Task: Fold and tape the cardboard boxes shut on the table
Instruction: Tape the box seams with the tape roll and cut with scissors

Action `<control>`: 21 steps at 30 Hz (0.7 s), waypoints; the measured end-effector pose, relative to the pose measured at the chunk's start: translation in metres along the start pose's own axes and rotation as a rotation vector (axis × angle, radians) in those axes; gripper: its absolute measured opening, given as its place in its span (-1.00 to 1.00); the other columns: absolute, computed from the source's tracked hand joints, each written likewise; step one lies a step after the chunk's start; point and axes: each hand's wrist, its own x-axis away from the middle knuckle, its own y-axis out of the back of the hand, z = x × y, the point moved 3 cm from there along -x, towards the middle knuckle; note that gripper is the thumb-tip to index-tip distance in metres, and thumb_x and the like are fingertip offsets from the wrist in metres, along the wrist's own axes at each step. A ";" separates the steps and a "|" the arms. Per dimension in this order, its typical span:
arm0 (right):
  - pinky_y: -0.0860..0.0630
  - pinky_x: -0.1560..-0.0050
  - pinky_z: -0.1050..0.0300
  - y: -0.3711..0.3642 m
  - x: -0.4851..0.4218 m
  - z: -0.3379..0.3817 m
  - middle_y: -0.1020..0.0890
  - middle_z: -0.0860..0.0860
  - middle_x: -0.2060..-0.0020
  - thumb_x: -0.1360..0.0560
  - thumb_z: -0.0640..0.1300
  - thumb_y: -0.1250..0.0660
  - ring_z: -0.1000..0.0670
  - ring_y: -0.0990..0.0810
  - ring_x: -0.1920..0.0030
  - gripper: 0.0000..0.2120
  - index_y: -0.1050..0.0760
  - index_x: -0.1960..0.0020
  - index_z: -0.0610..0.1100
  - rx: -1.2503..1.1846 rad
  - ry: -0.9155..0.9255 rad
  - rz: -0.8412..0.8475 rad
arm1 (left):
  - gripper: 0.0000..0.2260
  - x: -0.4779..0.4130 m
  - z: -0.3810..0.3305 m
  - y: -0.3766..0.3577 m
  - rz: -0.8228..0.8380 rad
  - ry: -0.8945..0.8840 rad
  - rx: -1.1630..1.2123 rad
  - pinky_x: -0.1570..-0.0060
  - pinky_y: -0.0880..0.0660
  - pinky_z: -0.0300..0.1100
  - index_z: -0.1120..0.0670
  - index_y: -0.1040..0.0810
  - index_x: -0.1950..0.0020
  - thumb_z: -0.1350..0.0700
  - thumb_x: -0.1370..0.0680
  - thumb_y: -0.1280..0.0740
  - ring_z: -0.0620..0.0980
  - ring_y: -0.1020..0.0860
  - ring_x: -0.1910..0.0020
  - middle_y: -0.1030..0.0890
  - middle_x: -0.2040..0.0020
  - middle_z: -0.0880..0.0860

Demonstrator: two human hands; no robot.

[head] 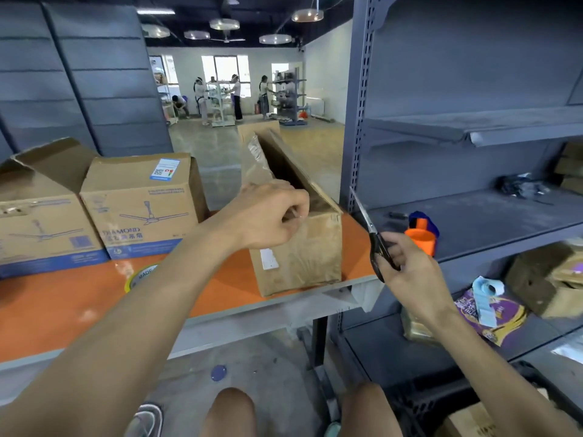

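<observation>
A plain brown cardboard box (303, 257) stands at the right end of the orange table (63, 304), its top open with flaps up and old clear tape on the left flap. My left hand (268, 216) curls over the box's near top edge, pinching something thin and clear there. To the right of the box, my right hand (407, 263) holds black-handled scissors (373, 234), blades shut and pointing up and away. A roll of tape (138, 277) lies on the table, partly hidden behind my left forearm.
Two printed fan boxes (142, 206) (41, 222) sit at the table's left, the far-left one open. Grey metal shelving (473, 127) stands close on the right, holding an orange-and-blue tape dispenser (421, 234), bags and cartons. People work far back in the room.
</observation>
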 end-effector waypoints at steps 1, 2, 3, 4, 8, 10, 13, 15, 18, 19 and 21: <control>-0.43 0.15 0.40 0.003 0.007 0.001 -0.60 0.23 0.14 -0.54 -0.07 -0.41 0.35 -0.54 0.05 -0.66 -0.46 -0.22 0.27 0.015 0.032 0.017 | -0.96 0.001 -0.001 -0.001 0.043 0.015 0.024 -0.17 -0.35 0.06 -0.05 -0.49 0.04 0.09 -0.58 -0.32 -0.08 -0.43 -0.26 -0.53 0.08 -0.13; -0.43 0.17 0.44 0.005 0.014 0.002 -0.60 0.22 0.13 -0.53 -0.09 -0.42 0.34 -0.53 0.04 -0.65 -0.47 -0.24 0.22 0.028 0.055 0.038 | -0.95 0.003 -0.002 -0.002 0.077 0.037 0.033 -0.28 -0.32 0.11 -0.04 -0.47 0.04 0.06 -0.58 -0.34 -0.04 -0.35 -0.45 -0.56 0.01 -0.12; -0.44 0.16 0.45 0.006 0.020 0.003 -0.61 0.20 0.12 -0.53 -0.09 -0.42 0.31 -0.54 0.03 -0.64 -0.47 -0.27 0.18 0.038 0.074 0.055 | -0.90 0.005 -0.004 -0.003 0.081 0.050 0.022 -0.38 -0.26 0.17 -0.03 -0.45 0.04 0.02 -0.57 -0.36 -0.01 -0.22 -0.58 -0.57 -0.08 -0.09; -0.45 0.13 0.43 0.007 0.026 0.003 -0.60 0.19 0.11 -0.52 -0.09 -0.42 0.27 -0.54 0.02 -0.62 -0.47 -0.29 0.17 0.052 0.094 0.066 | -0.85 0.007 -0.007 -0.006 0.058 0.042 -0.024 -0.45 -0.17 0.23 -0.02 -0.45 0.04 -0.04 -0.57 -0.37 -0.01 -0.13 -0.62 -0.55 -0.13 -0.07; -0.53 0.03 0.15 0.007 0.043 0.005 -0.56 0.24 -0.01 -0.48 -0.03 -0.41 0.26 -0.52 -0.01 -0.54 -0.44 -0.35 0.19 0.151 0.216 0.094 | -0.80 0.028 -0.031 -0.022 -0.266 -0.090 -0.407 -0.37 -0.22 0.15 0.10 -0.59 0.05 -0.04 -0.58 -0.38 0.09 -0.52 -0.31 -0.57 -0.01 0.04; -0.56 -0.01 0.09 0.005 0.043 0.006 -0.56 0.24 -0.02 -0.49 -0.03 -0.42 0.21 -0.54 -0.01 -0.54 -0.44 -0.35 0.19 0.190 0.228 0.134 | -0.82 0.041 -0.038 -0.036 -0.395 -0.056 -0.428 -0.03 -0.41 0.00 0.12 -0.58 0.07 0.02 -0.61 -0.37 0.13 -0.61 0.18 -0.60 0.23 0.06; -0.57 -0.03 0.06 0.004 0.036 0.006 -0.55 0.24 -0.01 -0.50 -0.05 -0.42 0.18 -0.56 0.00 -0.53 -0.44 -0.37 0.19 0.214 0.220 0.196 | -0.84 0.054 -0.031 -0.054 -0.327 0.230 -0.028 0.37 -0.40 -0.10 0.07 -0.52 -0.12 -0.01 -0.69 -0.25 0.14 -0.55 0.44 -0.56 0.41 0.01; -0.55 0.01 0.16 0.007 0.031 0.008 -0.57 0.25 0.03 -0.50 -0.08 -0.42 0.18 -0.57 0.00 -0.54 -0.46 -0.34 0.23 0.166 0.233 0.247 | -0.82 0.059 -0.025 -0.066 -0.307 0.348 0.228 0.32 -0.47 -0.05 -0.02 -0.49 -0.23 -0.03 -0.71 -0.17 0.08 -0.55 0.38 -0.55 0.37 -0.05; -0.50 0.08 0.31 0.016 0.027 0.013 -0.61 0.24 0.06 -0.50 -0.12 -0.44 0.17 -0.59 -0.01 -0.54 -0.49 -0.27 0.32 0.068 0.232 0.343 | -0.82 0.060 -0.021 -0.060 -0.382 0.336 0.265 0.27 -0.50 -0.03 -0.07 -0.56 -0.19 0.02 -0.71 -0.18 0.03 -0.50 0.36 -0.49 0.38 -0.10; -0.51 0.06 0.28 0.021 0.025 0.017 -0.61 0.26 0.02 -0.49 -0.08 -0.45 0.19 -0.59 -0.04 -0.55 -0.48 -0.28 0.31 0.138 0.277 0.330 | -0.83 0.059 -0.019 -0.055 -0.407 0.331 0.247 0.26 -0.52 -0.02 -0.06 -0.58 -0.15 0.05 -0.70 -0.19 0.02 -0.52 0.34 -0.53 0.36 -0.09; -0.50 0.17 0.17 0.033 0.018 0.028 -0.58 0.23 -0.02 -0.46 0.03 -0.42 0.16 -0.56 -0.07 -0.55 -0.48 -0.33 0.21 0.429 0.451 0.221 | -0.84 0.057 -0.011 -0.045 -0.427 0.338 0.218 0.19 -0.55 0.05 -0.02 -0.59 -0.09 0.12 -0.68 -0.21 0.06 -0.59 0.26 -0.63 0.24 -0.04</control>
